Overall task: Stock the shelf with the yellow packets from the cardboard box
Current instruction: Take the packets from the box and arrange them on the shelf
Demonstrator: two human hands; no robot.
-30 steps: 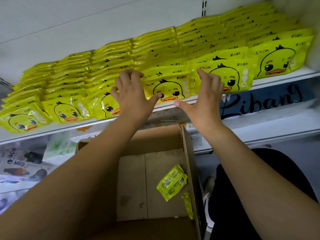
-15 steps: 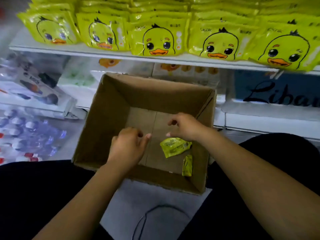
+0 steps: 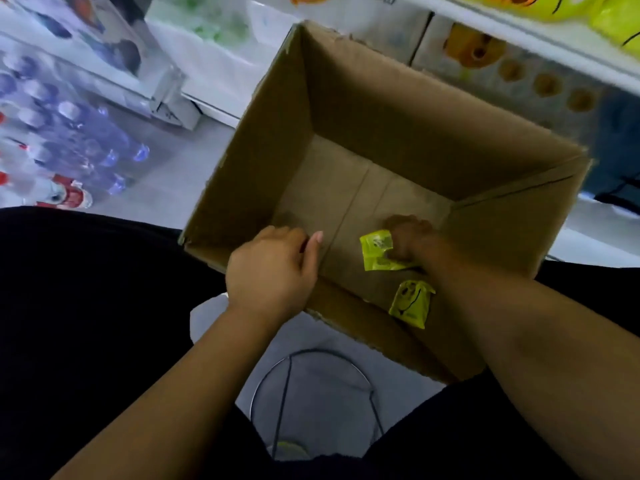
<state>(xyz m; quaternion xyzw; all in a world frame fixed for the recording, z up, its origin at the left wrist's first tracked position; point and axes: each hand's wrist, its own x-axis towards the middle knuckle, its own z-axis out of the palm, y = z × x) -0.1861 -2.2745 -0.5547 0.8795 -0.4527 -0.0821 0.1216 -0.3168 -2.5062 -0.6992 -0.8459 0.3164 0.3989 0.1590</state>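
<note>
L hand (image 3: 273,271) at box (image 3: 381,109) rim — R hand (image 3: 410,235) on packet (image 3: 374,252)

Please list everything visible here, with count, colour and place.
Open brown cardboard box: one, brown, centre of view.
Crumpled yellow plastic packet: one, yellow, box bottom, right of centre.
Second yellow plastic packet: one, yellow, against the box's near wall.
Yellow shelf packets: several, yellow, top right.
Clear bottle pack: one, bluish, floor at left.
Left hand: one, above the near rim, holding nothing.
Right hand: one, inside the box, gripping the crumpled packet.
</note>
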